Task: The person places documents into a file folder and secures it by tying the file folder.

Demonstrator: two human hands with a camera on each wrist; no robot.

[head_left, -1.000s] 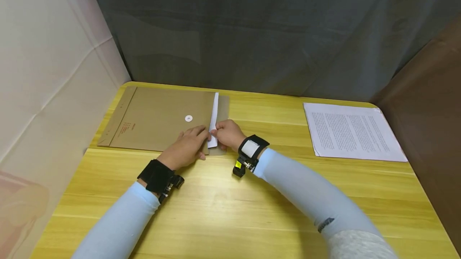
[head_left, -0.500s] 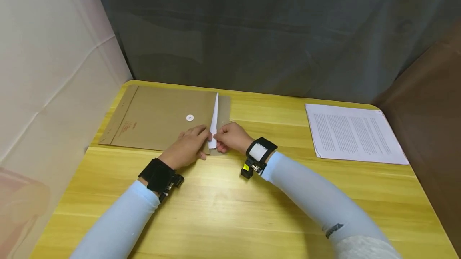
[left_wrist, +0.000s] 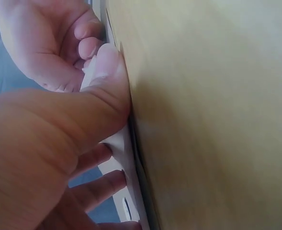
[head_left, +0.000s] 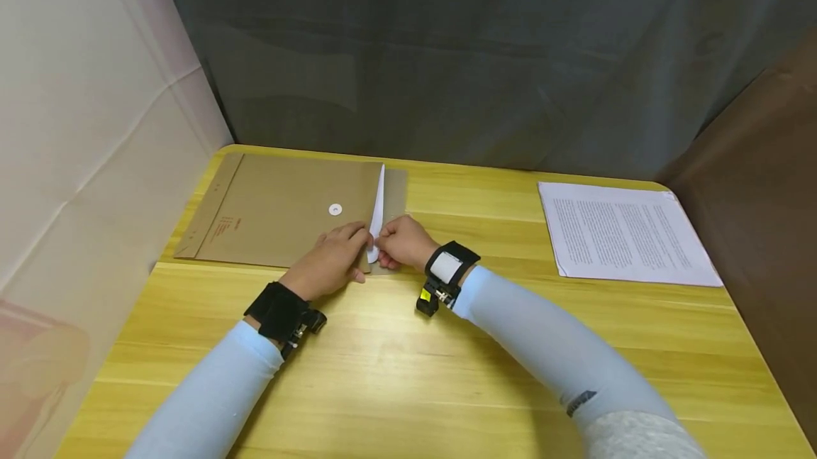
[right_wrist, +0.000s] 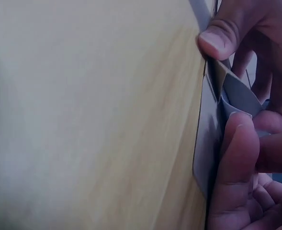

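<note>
A thin white sheet of paper (head_left: 376, 214) sticks out of the open end of the flat brown paper envelope (head_left: 287, 207), which lies at the 11 o'clock corner of my smooth yellow wooden table (head_left: 408, 367). The envelope has a small round white button (head_left: 335, 209) and tiny red writing. My right hand (head_left: 403, 240) pinches the near corner of the sheet, fingers curled round it. My left hand (head_left: 332, 260) rests on the envelope, fingers bent, thumb pressing at the paper's edge. At 2 o'clock, well apart, lies a flat white stack of printed pages (head_left: 625, 232). Grey cloth (head_left: 447, 54) hangs behind the table.
</note>
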